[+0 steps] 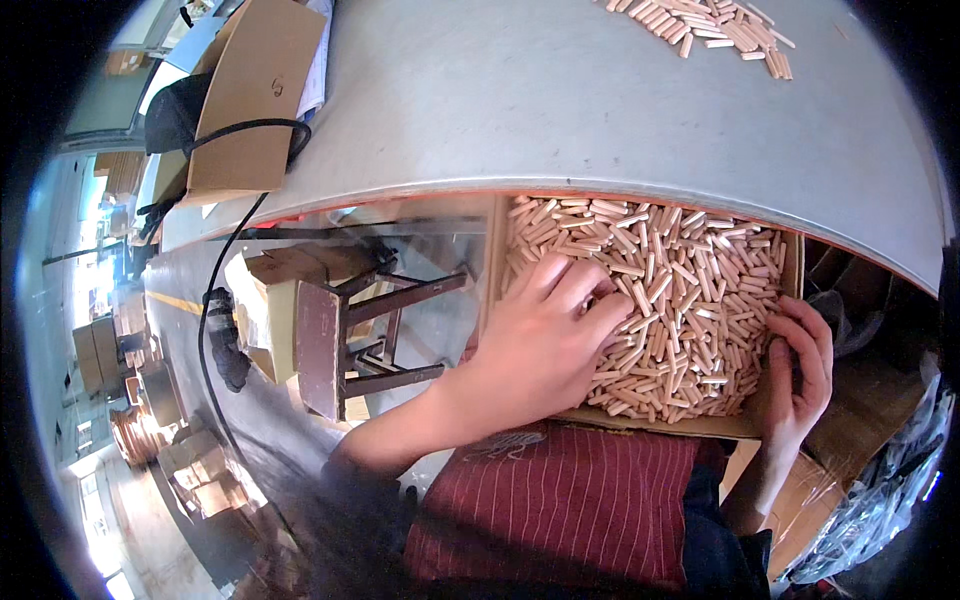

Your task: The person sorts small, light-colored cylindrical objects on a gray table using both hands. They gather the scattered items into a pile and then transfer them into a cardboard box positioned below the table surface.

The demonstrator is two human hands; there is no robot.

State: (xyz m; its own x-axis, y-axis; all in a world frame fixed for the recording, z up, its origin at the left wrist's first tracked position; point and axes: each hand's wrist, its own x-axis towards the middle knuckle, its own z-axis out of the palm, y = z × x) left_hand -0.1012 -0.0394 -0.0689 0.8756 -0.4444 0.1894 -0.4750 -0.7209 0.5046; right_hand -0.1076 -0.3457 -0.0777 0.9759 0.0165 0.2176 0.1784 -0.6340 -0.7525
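A cardboard box (795,262) full of short wooden dowels (690,320) sits close in front of me, its far side beneath the table edge. My left hand (545,335) reaches over the box's left side, with its fingers curled down at the dowels and its thumb bent toward them. Whatever lies between those fingertips is hidden. At the near right corner, my right hand (803,365) grips the box's side, with its fingers bent around the rim. Beyond the box, more dowels (715,25) lie in a loose heap on the grey table (480,110).
A brown stool (350,345) lies on its side at the left. An open carton (255,100) stands at the table's left end, with a black cable (205,330) hanging down nearby. Clear plastic wrapping (890,500) and cardboard are at the lower right.
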